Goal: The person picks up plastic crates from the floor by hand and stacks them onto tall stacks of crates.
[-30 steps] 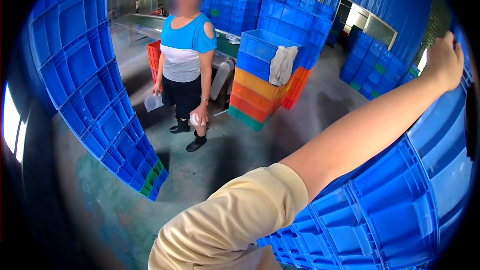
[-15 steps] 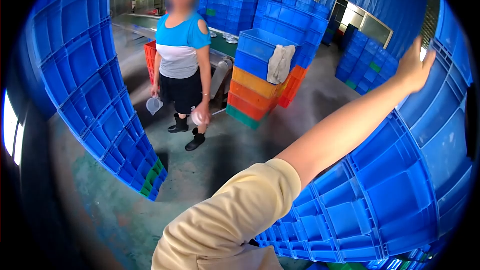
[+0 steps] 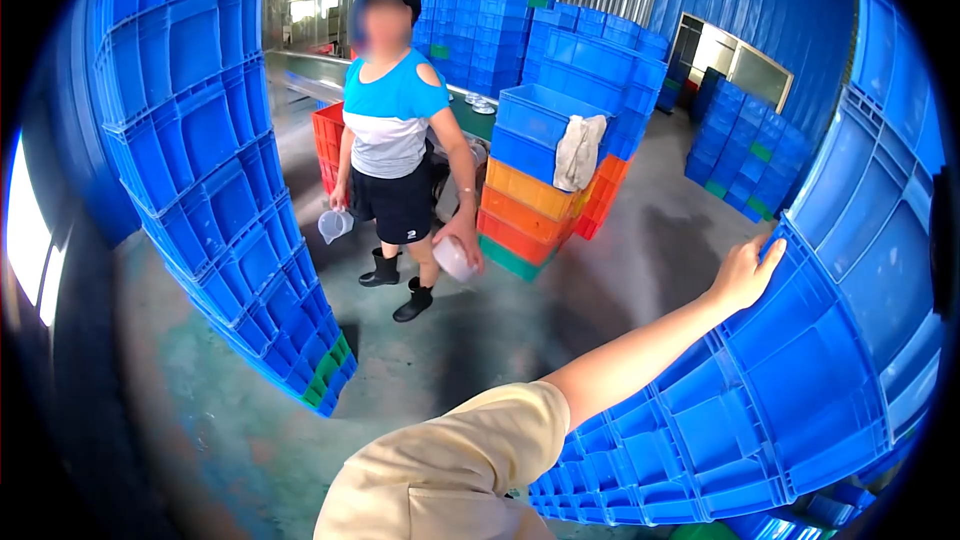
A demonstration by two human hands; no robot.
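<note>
My left hand (image 3: pixel 745 272) reaches out to the right at the end of a beige sleeve (image 3: pixel 470 450). It grips the edge of a blue crate (image 3: pixel 815 315) in the tall stack on the right. The thumb lies along the crate's near side; the other fingertips are partly hidden at the corner. More blue crates are stacked below and above it, curving along the right side of the view. My right hand is out of view.
A co-worker (image 3: pixel 395 130) stands ahead, holding a clear plastic cup (image 3: pixel 335 227) and a whitish container (image 3: pixel 455 258). Another blue crate stack (image 3: pixel 225 180) rises on the left. Beyond stand blue, orange and green crates (image 3: pixel 530 205) with a grey cloth (image 3: pixel 578 153) hung over one.
My left hand has moved down and left along the right stack, from a higher crate to a lower edge. The view has shifted, and the co-worker's whitish container has swung outward.
</note>
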